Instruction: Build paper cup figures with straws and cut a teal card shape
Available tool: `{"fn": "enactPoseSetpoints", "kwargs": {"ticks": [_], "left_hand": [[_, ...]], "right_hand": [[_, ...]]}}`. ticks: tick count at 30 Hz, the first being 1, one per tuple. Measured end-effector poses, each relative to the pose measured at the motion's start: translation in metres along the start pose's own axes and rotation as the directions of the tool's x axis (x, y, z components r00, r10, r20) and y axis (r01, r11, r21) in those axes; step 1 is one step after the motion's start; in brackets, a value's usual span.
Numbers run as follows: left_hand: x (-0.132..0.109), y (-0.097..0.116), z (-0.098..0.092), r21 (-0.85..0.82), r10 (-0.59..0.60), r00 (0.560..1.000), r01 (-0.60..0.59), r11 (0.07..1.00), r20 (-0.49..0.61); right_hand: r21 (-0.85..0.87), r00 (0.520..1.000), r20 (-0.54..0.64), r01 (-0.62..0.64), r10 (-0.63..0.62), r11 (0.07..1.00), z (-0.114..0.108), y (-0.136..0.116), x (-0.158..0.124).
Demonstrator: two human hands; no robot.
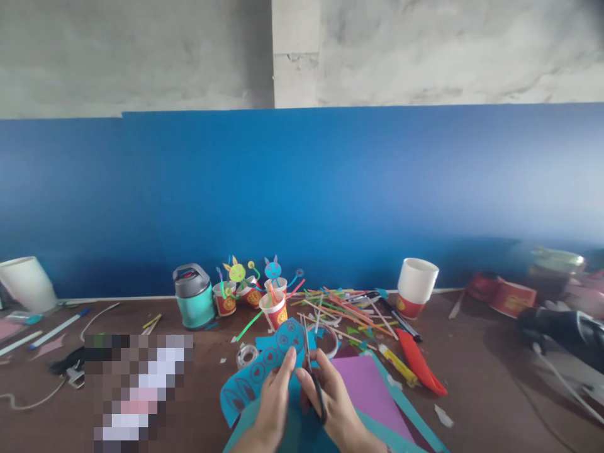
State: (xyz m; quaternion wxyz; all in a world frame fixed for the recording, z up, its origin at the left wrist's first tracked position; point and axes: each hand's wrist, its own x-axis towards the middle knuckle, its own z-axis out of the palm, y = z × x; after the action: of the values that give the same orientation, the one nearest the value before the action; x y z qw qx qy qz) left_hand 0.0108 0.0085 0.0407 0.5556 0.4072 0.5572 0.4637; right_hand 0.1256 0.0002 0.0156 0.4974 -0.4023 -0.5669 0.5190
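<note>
My left hand (pixel 276 397) grips a blue paper sheet (pixel 258 372) marked with drawn circles and pointed ear shapes. In my right hand (pixel 333 399) is a pair of scissors (pixel 315 384), its dark handles around my fingers. The blades point away from me and lie at the right edge of the blue sheet, close to a drawn face. Just beyond the sheet stands a paper cup (pixel 274 309) with straws in it. A purple paper sheet (pixel 368 390) lies to the right of my right hand, and a tape roll (pixel 246 356) is left of the blue sheet.
Behind are cups with paper animal heads (pixel 272 270), a teal lidded jar (pixel 195 302) and a pile of straws (pixel 349 308). To the right stand stacked paper cups (pixel 416 286) and a red plastic piece (pixel 419 363). Markers (pixel 59 328) lie at left. A blue panel (pixel 302 201) backs the table.
</note>
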Motion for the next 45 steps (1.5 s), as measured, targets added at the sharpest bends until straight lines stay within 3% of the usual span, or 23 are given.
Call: {"fn": "enactPoseSetpoints", "kwargs": {"ticks": [4,7,18,26,32,38,45], "left_hand": [[0.003,-0.006,-0.004,0.084,0.016,0.999,-0.012,0.996,-0.040],[0.002,-0.005,-0.006,0.147,0.031,1.000,-0.030,0.989,0.002],[0.008,-0.014,-0.005,0.040,-0.016,0.998,0.013,0.999,0.068],[0.017,-0.022,-0.006,-0.021,0.151,0.988,-0.150,0.988,0.014],[0.017,-0.021,-0.006,-0.050,0.139,0.990,-0.138,0.989,0.005],[0.021,-0.033,-0.013,0.030,0.212,0.970,-0.210,0.977,-0.117],[0.035,-0.044,-0.015,0.060,0.271,0.954,-0.265,0.962,-0.126]], "right_hand": [[-0.003,1.000,0.007,0.001,-0.001,1.000,0.000,0.000,0.000],[-0.020,1.000,0.030,-0.006,0.006,1.000,0.000,0.002,0.000],[0.009,0.998,0.051,-0.021,0.020,1.000,0.000,-0.006,-0.001],[-0.042,0.998,0.060,-0.010,0.013,0.999,-0.003,0.005,0.002],[-0.040,0.999,0.053,-0.011,0.013,0.999,-0.003,0.007,0.004],[-0.059,0.996,0.081,-0.025,0.030,0.998,-0.003,0.008,0.005],[-0.015,0.992,0.123,-0.035,0.036,0.999,-0.003,0.008,0.004]]}}
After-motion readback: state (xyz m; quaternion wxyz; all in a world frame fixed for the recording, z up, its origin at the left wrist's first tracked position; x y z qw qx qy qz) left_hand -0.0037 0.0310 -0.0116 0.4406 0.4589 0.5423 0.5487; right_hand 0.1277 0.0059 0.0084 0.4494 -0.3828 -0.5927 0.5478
